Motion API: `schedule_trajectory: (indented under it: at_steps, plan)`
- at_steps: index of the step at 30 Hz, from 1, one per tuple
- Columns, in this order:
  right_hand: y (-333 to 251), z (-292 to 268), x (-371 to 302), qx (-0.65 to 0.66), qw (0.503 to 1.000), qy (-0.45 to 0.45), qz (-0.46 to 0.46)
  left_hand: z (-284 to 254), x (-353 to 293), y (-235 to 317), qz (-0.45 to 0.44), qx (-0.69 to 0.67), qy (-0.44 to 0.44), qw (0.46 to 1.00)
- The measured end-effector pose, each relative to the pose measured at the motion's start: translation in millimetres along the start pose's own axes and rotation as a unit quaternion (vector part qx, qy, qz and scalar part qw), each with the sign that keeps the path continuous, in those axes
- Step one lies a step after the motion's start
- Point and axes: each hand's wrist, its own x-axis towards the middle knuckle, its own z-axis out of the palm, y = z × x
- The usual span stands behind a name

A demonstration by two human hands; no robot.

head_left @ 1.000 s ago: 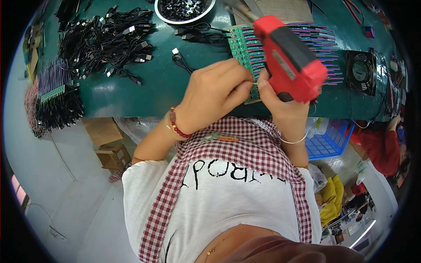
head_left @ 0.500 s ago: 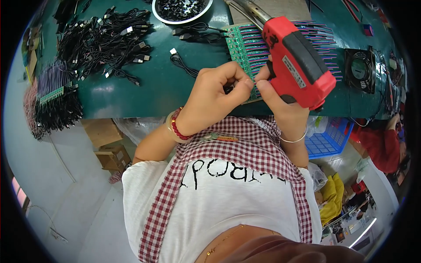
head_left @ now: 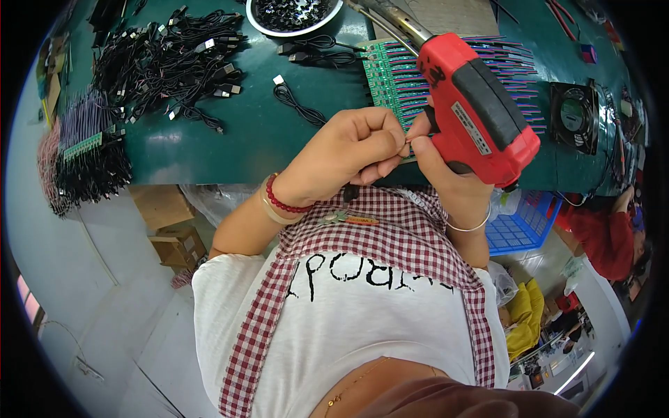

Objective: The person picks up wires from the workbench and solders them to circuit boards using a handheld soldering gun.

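My right hand (head_left: 456,174) is wrapped round the grip of a red and black soldering gun (head_left: 481,104), its metal barrel pointing up and away to the left. My left hand (head_left: 348,146) is closed in a pinch, its fingertips meeting those of my right hand. A thin wire end seems to be between them, mostly hidden. Below the left palm a bit of black cable (head_left: 350,193) hangs out. Just beyond the hands lies a panel of small green circuit boards (head_left: 382,76), with rows of coloured wires (head_left: 512,63) running off to the right.
A heap of black USB cables (head_left: 167,66) covers the table's left part; one coiled cable (head_left: 300,101) lies apart. At the back stands a white bowl (head_left: 254,22) of small black parts. A black fan (head_left: 573,118) sits at right. Wired boards (head_left: 83,144) hang over the left edge.
My left hand has turned and shifted slightly right, its fingertips now against the right hand's. Black cable now shows below the left palm. The soldering gun stays in my right hand.
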Motion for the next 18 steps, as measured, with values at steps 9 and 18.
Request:
schedule_trajectory:
  at_steps: [9, 18]
  plan:
    - [10.5, 7.7, 5.5, -0.092, 0.988, 0.119, -0.024, 10.5, 2.2, -8.7, 0.317, 0.389, 0.163, 0.85]
    - [6.5, 8.2, 3.6, 0.054, 0.991, 0.109, 0.061, 10.8, 9.6, -9.7, 0.426, 0.498, 0.223, 0.722]
